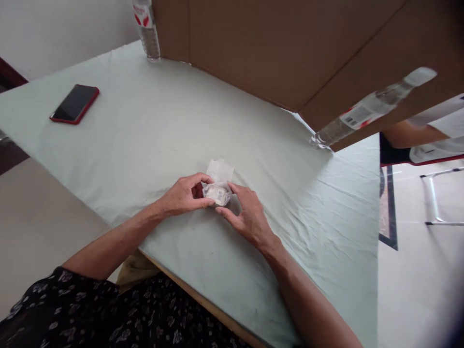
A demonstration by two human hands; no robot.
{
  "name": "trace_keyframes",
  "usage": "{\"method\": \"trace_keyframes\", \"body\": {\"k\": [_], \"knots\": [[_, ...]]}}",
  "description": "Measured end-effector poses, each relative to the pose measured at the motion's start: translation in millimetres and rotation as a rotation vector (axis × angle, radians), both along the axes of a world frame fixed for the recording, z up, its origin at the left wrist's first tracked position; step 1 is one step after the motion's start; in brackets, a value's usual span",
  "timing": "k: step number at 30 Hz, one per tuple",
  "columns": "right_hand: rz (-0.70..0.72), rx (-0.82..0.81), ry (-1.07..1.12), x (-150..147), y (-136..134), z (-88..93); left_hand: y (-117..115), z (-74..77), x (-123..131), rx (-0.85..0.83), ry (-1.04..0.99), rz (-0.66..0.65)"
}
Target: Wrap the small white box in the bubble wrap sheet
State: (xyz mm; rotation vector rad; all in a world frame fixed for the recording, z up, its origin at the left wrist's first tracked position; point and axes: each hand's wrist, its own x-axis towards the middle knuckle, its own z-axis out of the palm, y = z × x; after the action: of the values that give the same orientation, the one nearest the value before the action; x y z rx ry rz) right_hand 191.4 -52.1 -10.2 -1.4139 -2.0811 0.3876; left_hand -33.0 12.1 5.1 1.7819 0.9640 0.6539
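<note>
A small pale block [218, 195] with a dark printed mark sits in a crinkled, translucent wrapper [228, 192] near the middle of the table. My left hand [185, 194] grips its left side, thumb at the front and fingers behind. On the other side, my right hand [247, 209] curls round the wrapper's right edge, fingertips at the back and thumb at the front. Just behind the block, a flat whitish square of paper [220, 169] lies partly under the wrapper. What the block is made of I cannot tell.
A pale green cloth covers the table [159, 125]. A red-cased phone [75, 104] lies at the left. Large brown cardboard [246, 43] stands at the back, with a bottle [148, 34] at its left and a tilted bottle [366, 113] at its right. Another person's arm [409, 134] shows at the far right.
</note>
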Motion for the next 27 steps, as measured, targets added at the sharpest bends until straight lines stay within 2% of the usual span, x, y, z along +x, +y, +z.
{"method": "trace_keyframes", "body": {"k": [3, 9, 14, 21, 27], "knots": [[0.051, -0.015, -0.01, 1.3, 5.6, 1.3, -0.4, -1.0, -0.5, 0.021, 0.0, -0.017], [0.207, -0.103, 0.036, 4.7, 20.0, 19.4, -1.6, -1.6, -0.6, 0.038, -0.022, -0.069], [0.231, -0.188, 0.057, 5.9, 26.4, 24.4, -1.6, -0.5, -0.2, 0.112, -0.059, -0.108], [0.031, -0.263, 0.189, 12.1, 22.7, 27.7, -0.6, -3.0, 1.5, 0.099, -0.054, -0.095], [-0.252, -0.479, 0.497, 14.6, 57.2, 15.8, -1.3, -1.6, 2.2, 0.101, -0.047, -0.087]]}}
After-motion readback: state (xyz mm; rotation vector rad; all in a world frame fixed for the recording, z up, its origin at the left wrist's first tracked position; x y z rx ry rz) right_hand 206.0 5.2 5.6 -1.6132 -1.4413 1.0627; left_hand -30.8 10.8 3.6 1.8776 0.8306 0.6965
